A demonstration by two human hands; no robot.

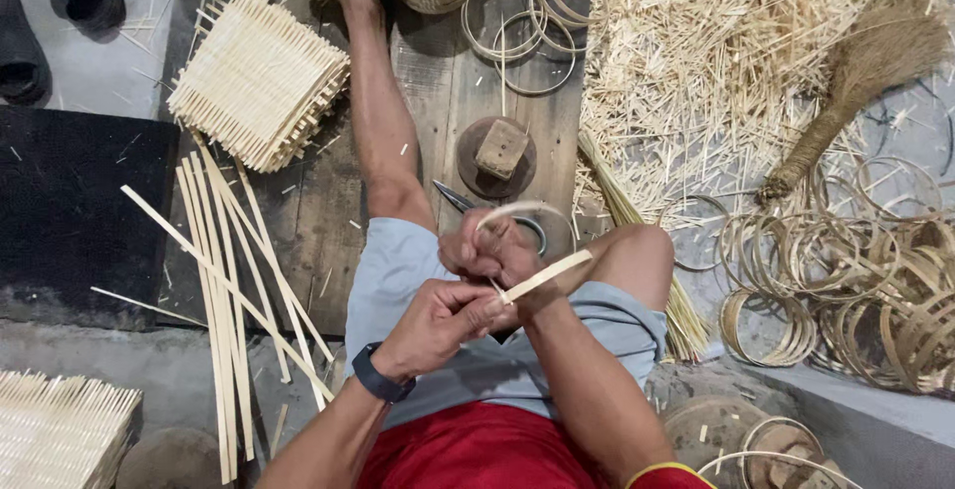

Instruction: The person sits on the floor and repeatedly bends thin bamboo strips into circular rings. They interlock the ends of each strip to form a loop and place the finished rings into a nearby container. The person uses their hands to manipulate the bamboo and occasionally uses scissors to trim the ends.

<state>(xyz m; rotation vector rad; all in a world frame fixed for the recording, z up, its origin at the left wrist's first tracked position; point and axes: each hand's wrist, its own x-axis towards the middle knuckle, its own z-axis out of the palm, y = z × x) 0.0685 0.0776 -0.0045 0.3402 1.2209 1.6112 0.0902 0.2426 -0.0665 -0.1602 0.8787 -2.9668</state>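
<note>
Both hands meet over the lap, just above the grey shorts, working one thin bamboo strip [542, 275]. The right hand [492, 250] is closed around the strip where it bends into a loop [517, 212] arching away on the far side of the fist; the left hand [443, 318] pinches the free end between thumb and fingers, its grip shut tight on the strip. That free end runs from the left fingertips up and to the right — a short straight tail slanting across the right wrist. The two hands touch, so neither is nearer; the strip lies between them. Beyond the loop, on the plank floor [448, 101], sit a wooden block [500, 147] on a round disc and scissors [458, 196]. Woven mats [259, 76] are stacked far left, loose strips [224, 280] lie left, and finished rings [856, 290] are piled right.
</note>
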